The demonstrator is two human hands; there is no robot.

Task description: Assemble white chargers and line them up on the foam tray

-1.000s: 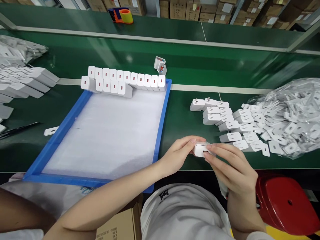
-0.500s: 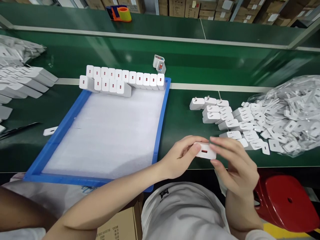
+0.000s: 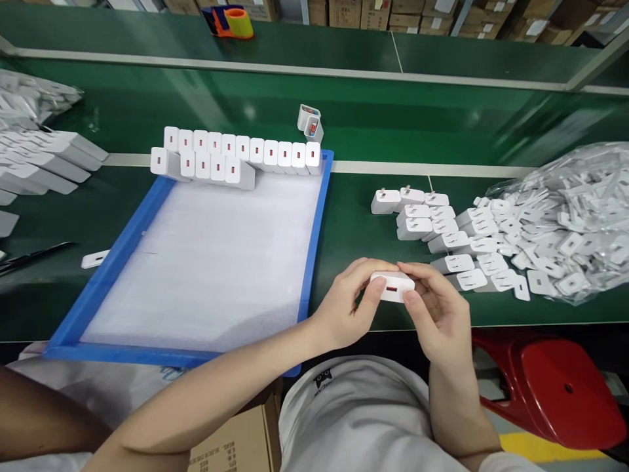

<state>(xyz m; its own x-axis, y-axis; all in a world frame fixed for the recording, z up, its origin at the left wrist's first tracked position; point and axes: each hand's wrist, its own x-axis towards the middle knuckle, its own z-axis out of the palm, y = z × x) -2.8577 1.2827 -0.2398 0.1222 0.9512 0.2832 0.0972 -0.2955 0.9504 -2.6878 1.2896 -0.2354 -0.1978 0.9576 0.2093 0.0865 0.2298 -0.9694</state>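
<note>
A white USB charger (image 3: 392, 287) is held between both hands over the front edge of the green bench, its red-lined port facing me. My left hand (image 3: 354, 298) pinches its left end between thumb and fingers. Around its right end my right hand (image 3: 437, 305) is closed, thumb on the near face and fingers behind. Left of the hands lies a blue-framed tray (image 3: 314, 242) with a white lining. Along its far edge stand two rows of white chargers (image 3: 242, 147), ports toward me. More chargers with plug prongs (image 3: 413, 228) stand on the bench right of the tray.
A clear bag of white casing parts (image 3: 580, 223) lies at the right. Two open casings (image 3: 310, 123) sit behind the tray. At left are stacked white casings (image 3: 54, 157), black tweezers (image 3: 34, 255) and a loose white piece (image 3: 94, 259). A red stool (image 3: 565, 387) stands lower right.
My right hand has moved left and closed on the right end of the charger, where its fingers were apart before. The view has shifted slightly.
</note>
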